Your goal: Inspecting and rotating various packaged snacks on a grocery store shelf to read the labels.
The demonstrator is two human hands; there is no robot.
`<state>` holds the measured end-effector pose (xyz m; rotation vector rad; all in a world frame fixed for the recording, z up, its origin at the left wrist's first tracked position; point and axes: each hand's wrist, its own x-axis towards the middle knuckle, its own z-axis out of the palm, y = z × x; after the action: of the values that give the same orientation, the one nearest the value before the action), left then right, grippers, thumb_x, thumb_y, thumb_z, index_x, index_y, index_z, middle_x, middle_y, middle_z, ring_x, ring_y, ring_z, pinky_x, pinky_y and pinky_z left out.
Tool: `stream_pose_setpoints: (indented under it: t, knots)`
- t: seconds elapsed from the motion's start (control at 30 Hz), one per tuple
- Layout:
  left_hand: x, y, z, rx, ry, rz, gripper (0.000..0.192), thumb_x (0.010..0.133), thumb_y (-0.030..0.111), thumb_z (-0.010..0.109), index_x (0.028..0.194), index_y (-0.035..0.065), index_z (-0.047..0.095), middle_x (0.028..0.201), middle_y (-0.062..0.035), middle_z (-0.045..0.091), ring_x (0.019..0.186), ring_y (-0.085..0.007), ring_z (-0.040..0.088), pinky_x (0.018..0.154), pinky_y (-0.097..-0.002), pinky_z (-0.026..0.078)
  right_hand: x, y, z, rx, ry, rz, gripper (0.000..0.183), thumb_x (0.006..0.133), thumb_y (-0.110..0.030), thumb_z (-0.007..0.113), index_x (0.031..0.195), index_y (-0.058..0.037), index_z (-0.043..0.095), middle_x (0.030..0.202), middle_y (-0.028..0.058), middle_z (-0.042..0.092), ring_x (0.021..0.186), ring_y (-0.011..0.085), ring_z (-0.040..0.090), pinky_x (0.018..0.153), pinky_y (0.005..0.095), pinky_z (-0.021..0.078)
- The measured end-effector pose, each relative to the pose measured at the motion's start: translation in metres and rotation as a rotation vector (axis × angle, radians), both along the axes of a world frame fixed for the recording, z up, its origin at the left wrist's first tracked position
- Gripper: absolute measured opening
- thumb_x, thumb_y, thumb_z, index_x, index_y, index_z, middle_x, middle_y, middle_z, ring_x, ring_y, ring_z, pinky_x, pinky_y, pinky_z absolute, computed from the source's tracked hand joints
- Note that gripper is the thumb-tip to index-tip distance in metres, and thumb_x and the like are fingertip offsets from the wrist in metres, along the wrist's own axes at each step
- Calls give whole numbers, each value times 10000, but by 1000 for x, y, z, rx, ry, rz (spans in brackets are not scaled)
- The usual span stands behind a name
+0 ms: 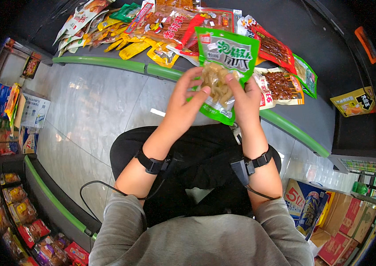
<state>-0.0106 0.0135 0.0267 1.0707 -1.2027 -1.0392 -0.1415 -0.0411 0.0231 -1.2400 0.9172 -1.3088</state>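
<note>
Between my two hands is a green-edged plastic snack bag [227, 50], its clear window showing pale pieces that look like chicken feet. My left hand [186, 101] grips its left side, thumb on the front. The right side is pinched by my right hand [246, 98], thumb across the window. The bag tilts slightly above the green front edge [164, 72] of a dark shelf. Just right of my right hand lies a white bag of skewered meat [279, 87]. Behind the held bag, red-edged packs of brown strips [171, 28] are partly hidden.
Yellow packs [134, 50] and white packs [81, 20] pile up at the shelf's left. Red [271, 45] and green [307, 74] packs overlap at right. A yellow bag [354, 101] stands beyond. Cardboard boxes [349, 216] stack low right; a lower-left shelf holds packaged bread [21, 211].
</note>
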Motion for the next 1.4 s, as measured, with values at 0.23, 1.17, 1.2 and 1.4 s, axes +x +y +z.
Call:
stream_pose_setpoints:
  t: [0.23, 1.17, 1.2, 1.4]
  knots:
    - [-5, 4, -5, -19, 298, -60, 509, 847, 226, 516, 1245, 1, 293, 1270, -140, 318, 1115, -205, 412, 901, -311, 370, 16, 16, 2, -257, 287, 130, 402, 643, -80, 680, 1018, -15, 552, 932, 75, 531, 740, 118, 512, 567, 225, 446]
    - [22, -1, 4, 197, 455, -84, 331, 838, 132, 538, 1130, -11, 469, 1069, -86, 549, 945, -147, 529, 830, -285, 416, -3, 1, 8, 254, -112, 291, 314, 817, -247, 587, 989, 14, 571, 909, 56, 604, 794, 86, 542, 714, 222, 421]
    - [23, -1, 3, 197, 455, -83, 331, 838, 132, 538, 1130, -11, 469, 1069, -86, 549, 945, -147, 529, 830, -285, 416, -3, 0, 6, 243, -90, 280, 308, 817, -246, 588, 990, 9, 572, 908, 51, 604, 791, 84, 540, 713, 221, 421]
    - [28, -3, 0, 153, 265, -122, 326, 849, 165, 541, 1120, -5, 480, 1058, -65, 555, 933, -122, 516, 819, -274, 416, -3, -2, -3, 149, -41, 234, 250, 818, -217, 591, 951, -5, 587, 875, 34, 609, 777, 69, 524, 705, 219, 418]
